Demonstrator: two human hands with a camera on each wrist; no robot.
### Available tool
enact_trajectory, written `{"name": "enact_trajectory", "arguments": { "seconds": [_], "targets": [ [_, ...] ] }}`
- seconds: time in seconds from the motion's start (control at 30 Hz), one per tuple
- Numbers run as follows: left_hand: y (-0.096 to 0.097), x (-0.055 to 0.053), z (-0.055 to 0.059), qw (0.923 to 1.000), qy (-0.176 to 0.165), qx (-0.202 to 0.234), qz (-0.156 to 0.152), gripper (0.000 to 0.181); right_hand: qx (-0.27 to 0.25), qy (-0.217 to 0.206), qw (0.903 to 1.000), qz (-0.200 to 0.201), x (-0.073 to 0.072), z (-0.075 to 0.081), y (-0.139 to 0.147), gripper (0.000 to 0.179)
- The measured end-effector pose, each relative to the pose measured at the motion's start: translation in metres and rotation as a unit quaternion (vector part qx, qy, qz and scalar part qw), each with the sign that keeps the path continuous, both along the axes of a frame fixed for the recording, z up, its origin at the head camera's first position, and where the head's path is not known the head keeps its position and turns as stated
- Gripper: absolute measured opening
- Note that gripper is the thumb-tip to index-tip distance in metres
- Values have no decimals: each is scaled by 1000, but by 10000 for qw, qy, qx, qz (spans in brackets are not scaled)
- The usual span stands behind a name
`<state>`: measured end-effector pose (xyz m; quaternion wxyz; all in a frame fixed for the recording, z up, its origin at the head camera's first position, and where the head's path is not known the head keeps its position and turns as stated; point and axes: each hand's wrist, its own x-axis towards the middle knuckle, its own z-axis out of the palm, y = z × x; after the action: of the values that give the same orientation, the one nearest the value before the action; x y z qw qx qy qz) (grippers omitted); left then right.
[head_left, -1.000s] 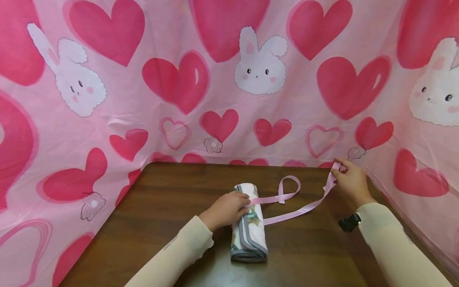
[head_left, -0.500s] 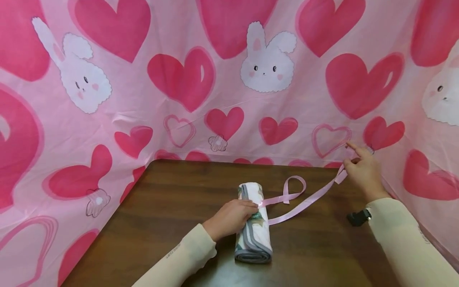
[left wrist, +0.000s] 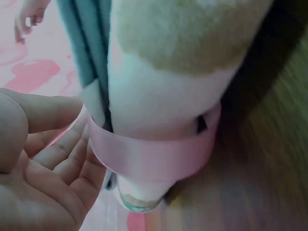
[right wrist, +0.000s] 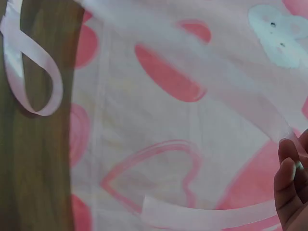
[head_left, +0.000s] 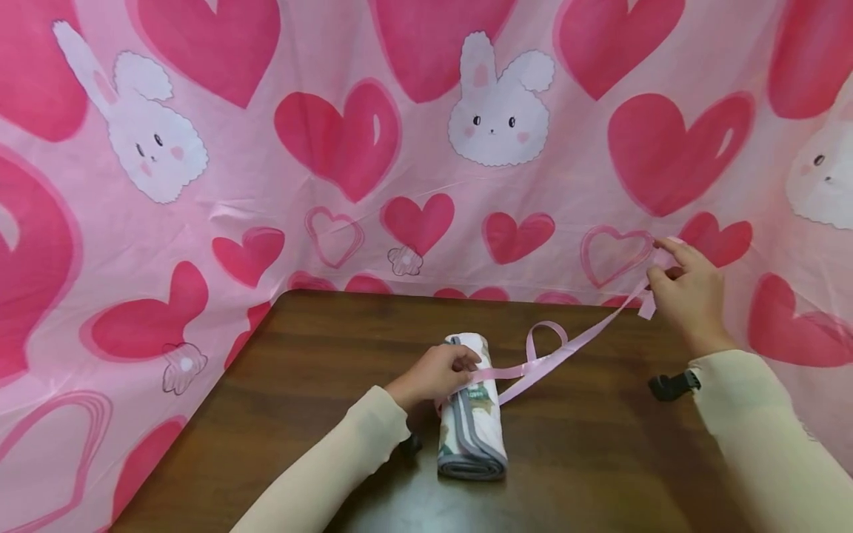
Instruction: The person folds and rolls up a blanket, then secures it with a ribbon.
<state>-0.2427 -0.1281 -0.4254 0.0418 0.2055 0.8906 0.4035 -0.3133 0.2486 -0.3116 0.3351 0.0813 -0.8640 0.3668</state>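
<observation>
Pink cloth (head_left: 426,141) stands like walls in front of me and to my left and right, creased in places. It is printed with red hearts of many sizes; a large one (head_left: 336,141) left of centre bears a pale gleam. A white rabbit head (head_left: 500,133) with pink cheeks faces me, one ear upright, the other folded. A tilted rabbit (head_left: 156,155) is on my left, and a third (head_left: 823,181) is cut off at my right. Sketchy flowers (head_left: 405,260) touch some hearts. Below is a dark brown wood-grain table (head_left: 360,326), its back left corner rounded.
</observation>
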Motion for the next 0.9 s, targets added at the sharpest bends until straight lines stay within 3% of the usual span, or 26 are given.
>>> {"name": "enact_trajectory", "arguments": {
  "seconds": [0.1,0.17,0.27,0.33,0.4,0.57,0.8,0.9],
  "targets": [
    [-4,0,-2,9994,195,-236,-187,21,136,132,9998,54,0,11,-3,43],
    [-6,3,-2,9930,726,-819,-434,20,233,-6,9997,40,0,16,-4,44],
    [-8,12,-1,9650,1788,-1780,-715,20,419,-198,9989,56,0,17,-1,44],
    [-8,18,0,9459,2298,-2191,-665,21,534,-183,9984,69,0,14,3,43],
    [-7,21,-1,9465,2259,-2240,-546,25,638,-71,9979,37,-2,10,8,41],
    [-9,20,-4,9599,1751,-2142,-455,33,671,-252,9974,-119,1,6,19,42],
    [-13,25,-5,9501,2190,-2117,-672,25,504,-466,9975,-143,9,30,9,46],
    [-13,24,-7,9498,2286,-2017,-707,23,544,-523,9971,1,12,44,-2,47]
  ]
}}
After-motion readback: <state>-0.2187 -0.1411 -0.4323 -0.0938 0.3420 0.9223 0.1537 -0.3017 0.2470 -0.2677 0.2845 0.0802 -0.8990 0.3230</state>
